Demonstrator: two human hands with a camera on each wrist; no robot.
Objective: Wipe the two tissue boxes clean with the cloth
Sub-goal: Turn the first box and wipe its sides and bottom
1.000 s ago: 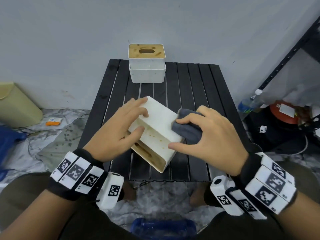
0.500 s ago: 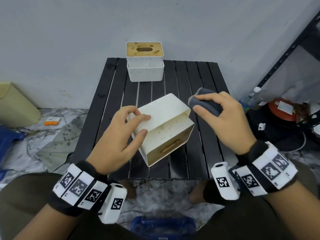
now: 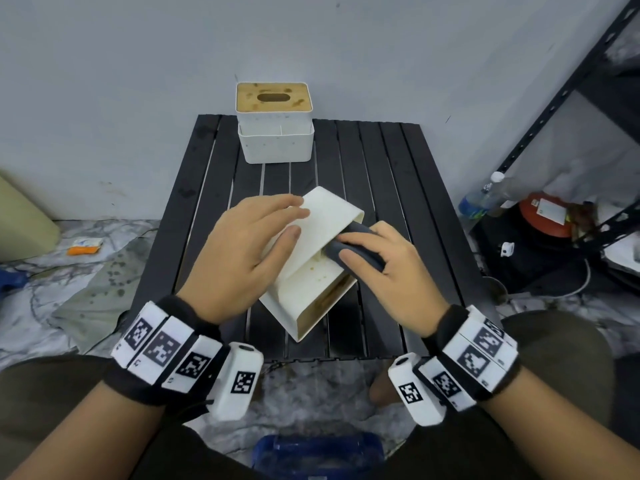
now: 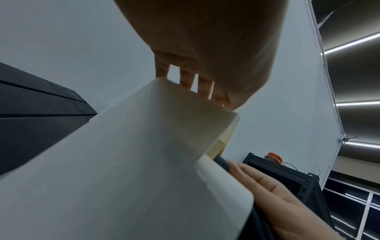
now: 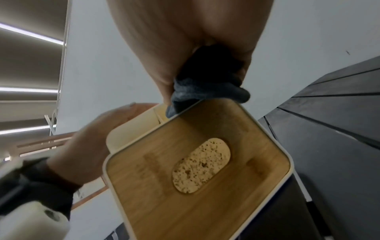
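Observation:
A white tissue box [image 3: 313, 268] lies tipped on the black slatted table [image 3: 398, 174], its wooden lid [image 5: 197, 178] with an oval slot facing me. My left hand [image 3: 249, 251] holds the box from the left, fingers over its top face and thumb on the side. My right hand [image 3: 377, 268] grips a folded dark grey cloth [image 3: 356, 251] and presses it on the box's speckled right face. The cloth [image 5: 203, 92] sits at the box's edge in the right wrist view. A second white tissue box [image 3: 275, 123] with a stained wooden lid stands upright at the table's far edge.
A grey wall rises right behind the table. A black metal shelf [image 3: 568, 109] stands at the right, with a water bottle [image 3: 481, 199] and a red-lidded container [image 3: 543, 216] beside it. A beige bin [image 3: 20, 220] and litter lie on the floor at the left.
The box has been turned and tipped in my left hand. My right hand with the cloth came back from the box's far right corner down onto its right face.

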